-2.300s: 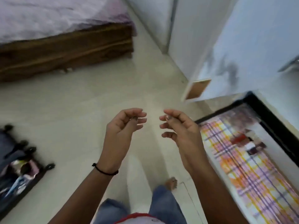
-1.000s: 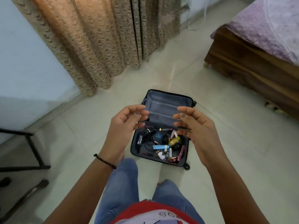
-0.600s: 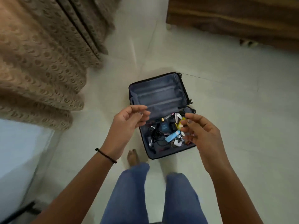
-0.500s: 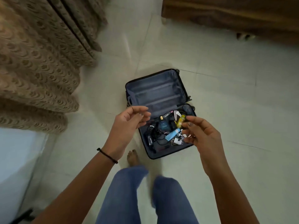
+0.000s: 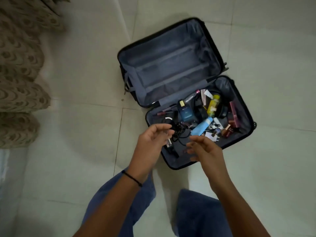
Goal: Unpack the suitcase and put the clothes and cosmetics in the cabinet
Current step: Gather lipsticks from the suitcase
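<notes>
A dark suitcase [image 5: 242, 106] lies open flat on the tiled floor. Its far half [image 5: 171, 65] holds only grey lining. The near half is full of cosmetics: a dark blue bottle [image 5: 185, 112], a yellow bottle [image 5: 212, 105], a light blue tube [image 5: 201, 128], a maroon box [image 5: 234, 115], a small brown bottle [image 5: 226, 131] and a tangle of black cable [image 5: 179, 134]. My left hand [image 5: 152, 142] and my right hand [image 5: 205, 151] hover over the near left corner, fingers loosely curled and apart, holding nothing.
A beige patterned curtain [image 5: 20, 74] hangs along the left edge. My legs in blue jeans [image 5: 196, 214] stand just in front of the suitcase. Pale floor tiles [image 5: 273, 168] spread all around.
I turned away from the cabinet, walked up to the suitcase and bent over it. Both empty hands dropped towards the cosmetics in the near half.
</notes>
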